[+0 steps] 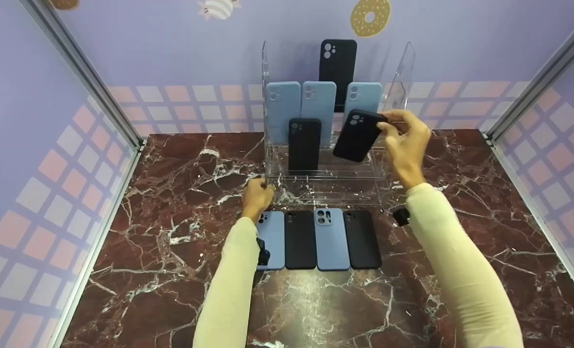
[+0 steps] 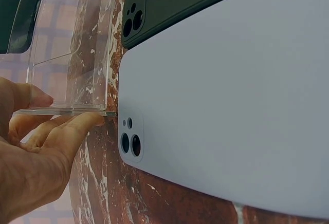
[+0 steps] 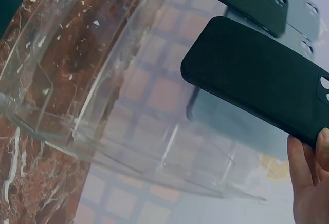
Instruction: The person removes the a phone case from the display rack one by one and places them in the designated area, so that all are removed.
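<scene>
four phone cases (image 1: 333, 246) before the stand (image 1: 345, 175)

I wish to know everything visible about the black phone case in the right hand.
The black phone case looks matte, perhaps silicone, with rounded corners and camera openings near its upper end. The right hand pinches it at that end. In the head view it tilts, its lower end toward the left, in front of a light blue case standing in the clear stand. Whether it touches the stand is unclear.
</scene>
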Action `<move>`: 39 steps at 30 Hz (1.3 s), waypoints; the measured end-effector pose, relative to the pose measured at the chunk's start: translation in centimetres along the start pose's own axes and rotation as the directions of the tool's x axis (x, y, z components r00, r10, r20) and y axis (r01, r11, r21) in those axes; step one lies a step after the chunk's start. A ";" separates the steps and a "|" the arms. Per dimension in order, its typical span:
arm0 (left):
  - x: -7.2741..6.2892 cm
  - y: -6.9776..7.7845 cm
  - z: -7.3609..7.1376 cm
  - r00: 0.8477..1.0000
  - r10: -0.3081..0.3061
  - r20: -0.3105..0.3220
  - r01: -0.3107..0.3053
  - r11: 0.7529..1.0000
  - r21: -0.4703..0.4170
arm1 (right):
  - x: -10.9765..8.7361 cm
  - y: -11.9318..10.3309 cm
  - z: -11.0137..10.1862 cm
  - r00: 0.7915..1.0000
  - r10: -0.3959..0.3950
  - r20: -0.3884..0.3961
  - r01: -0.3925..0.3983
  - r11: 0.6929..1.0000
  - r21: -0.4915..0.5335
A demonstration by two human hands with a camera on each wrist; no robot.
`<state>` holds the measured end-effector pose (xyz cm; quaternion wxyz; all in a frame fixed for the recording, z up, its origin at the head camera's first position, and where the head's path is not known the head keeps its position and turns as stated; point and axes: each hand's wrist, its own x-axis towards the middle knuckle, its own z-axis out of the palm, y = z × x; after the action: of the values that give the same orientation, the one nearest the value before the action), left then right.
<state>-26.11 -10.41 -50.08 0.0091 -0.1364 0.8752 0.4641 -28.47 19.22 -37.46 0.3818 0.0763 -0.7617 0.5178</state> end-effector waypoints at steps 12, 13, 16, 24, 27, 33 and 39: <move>0.1 -0.2 0.0 1.000 0.003 -0.010 -0.003 1.000 -0.002 | -0.2 -0.4 -4.5 0.999 0.043 0.016 -0.043 0.999 -0.020; 0.0 -0.2 -0.1 1.000 0.003 -0.011 -0.003 1.000 -0.004 | -0.3 -0.3 -4.9 0.999 0.050 0.018 -0.050 0.998 -0.025; 0.0 -0.3 0.0 1.000 0.001 -0.012 -0.001 1.000 -0.008 | -0.8 -0.3 -5.9 0.997 0.073 0.025 -0.072 0.996 -0.052; -0.1 -0.1 -0.1 1.000 -0.004 -0.010 0.004 1.000 -0.004 | -1.9 0.6 -8.9 0.983 0.158 0.095 -0.138 0.972 -0.189; -0.1 0.0 0.0 1.000 -0.015 -0.002 0.015 1.000 -0.010 | -2.2 2.6 -10.1 0.968 0.202 0.148 -0.165 0.959 -0.232; -0.1 0.1 0.0 1.000 -0.020 0.001 0.020 1.000 -0.017 | -3.1 3.7 -11.7 0.932 0.261 0.250 -0.188 0.942 -0.279; -0.1 0.0 0.0 1.000 -0.027 0.003 0.027 0.999 -0.026 | -4.2 4.7 -12.5 0.886 0.314 0.342 -0.202 0.924 -0.326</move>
<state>-26.05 -10.40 -50.10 0.0148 -0.1477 0.8670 0.4756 -21.67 30.76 -41.52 0.1573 0.0192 -0.8909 0.4256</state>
